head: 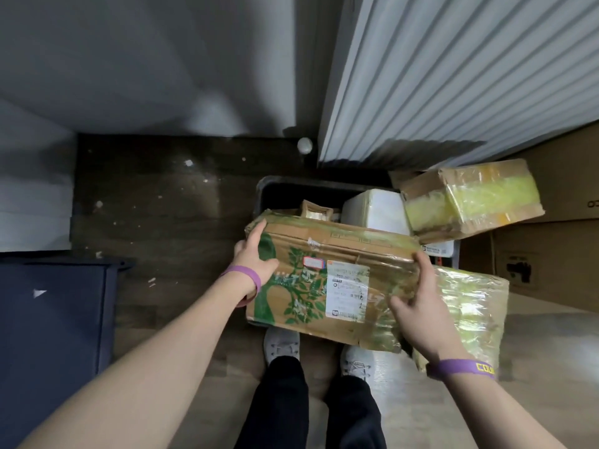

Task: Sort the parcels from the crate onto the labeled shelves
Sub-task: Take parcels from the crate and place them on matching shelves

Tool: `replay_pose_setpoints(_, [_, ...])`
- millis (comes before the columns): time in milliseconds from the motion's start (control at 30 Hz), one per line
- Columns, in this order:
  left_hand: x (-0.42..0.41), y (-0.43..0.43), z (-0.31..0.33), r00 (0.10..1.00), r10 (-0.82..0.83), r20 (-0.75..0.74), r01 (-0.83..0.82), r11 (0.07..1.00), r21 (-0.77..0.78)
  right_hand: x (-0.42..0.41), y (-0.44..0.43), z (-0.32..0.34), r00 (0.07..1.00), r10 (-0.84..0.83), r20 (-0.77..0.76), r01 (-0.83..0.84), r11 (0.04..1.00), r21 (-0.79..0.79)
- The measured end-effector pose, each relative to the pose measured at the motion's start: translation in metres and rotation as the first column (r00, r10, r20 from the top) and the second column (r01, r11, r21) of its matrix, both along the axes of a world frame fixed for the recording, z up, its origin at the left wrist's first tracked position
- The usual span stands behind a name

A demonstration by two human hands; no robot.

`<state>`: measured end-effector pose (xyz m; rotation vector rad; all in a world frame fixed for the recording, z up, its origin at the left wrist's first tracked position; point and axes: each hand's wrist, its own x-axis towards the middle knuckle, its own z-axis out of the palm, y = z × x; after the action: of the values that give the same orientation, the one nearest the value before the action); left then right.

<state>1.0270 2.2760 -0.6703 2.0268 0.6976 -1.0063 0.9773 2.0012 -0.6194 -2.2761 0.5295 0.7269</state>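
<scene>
Lifting a leaf-printed parcel from the crate, two-handed.

Gripped at opposite ends, centre of the frame: left hand clasped on the far-left corner, fingers hooked over the top edge; right hand wrapped round the right end, thumb across the top face. Spread wide like this probably to hold a long carton level and leave the white shipping label face-up for matching against the shelf labels. Low over the near rim of the dark crate, just above the shoes. Deeper in the crate, a white parcel and a small brown one. At right of frame, two tape-wrapped cartons, upper and lower, likely awaiting sorting too. No labelled shelves in view; impossible to tell the destination.
</scene>
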Motion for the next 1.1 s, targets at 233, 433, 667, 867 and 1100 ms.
replay_pose_setpoints(233, [-0.021, -0.004, 0.040, 0.996, 0.003, 0.089, -0.002, 1.000, -0.016, 0.003, 0.041, 0.028, 0.991, 0.113, 0.072, -0.115, 0.993, 0.025])
replay_pose_setpoints(433, [-0.015, -0.003, 0.036, 0.988, 0.072, 0.133, -0.069, 0.997, -0.026, 0.023, 0.016, 0.013, 0.994, -0.090, 0.053, 0.102, 0.947, -0.304])
replay_pose_setpoints(667, [-0.038, -0.014, 0.013, 0.966, 0.198, 0.164, -0.205, 0.978, 0.030, 0.012, -0.010, -0.020, 1.000, 0.017, 0.011, -0.014, 0.969, -0.246])
replay_pose_setpoints(867, [-0.037, -0.016, 0.013, 0.973, 0.187, 0.133, -0.198, 0.977, 0.074, 0.005, -0.001, -0.031, 0.997, -0.058, 0.041, 0.064, 0.984, -0.169])
replay_pose_setpoints(1100, [-0.025, 0.002, 0.060, 0.973, 0.129, 0.190, -0.162, 0.971, 0.174, 0.026, 0.029, 0.024, 0.984, -0.020, 0.175, 0.035, 0.996, -0.081])
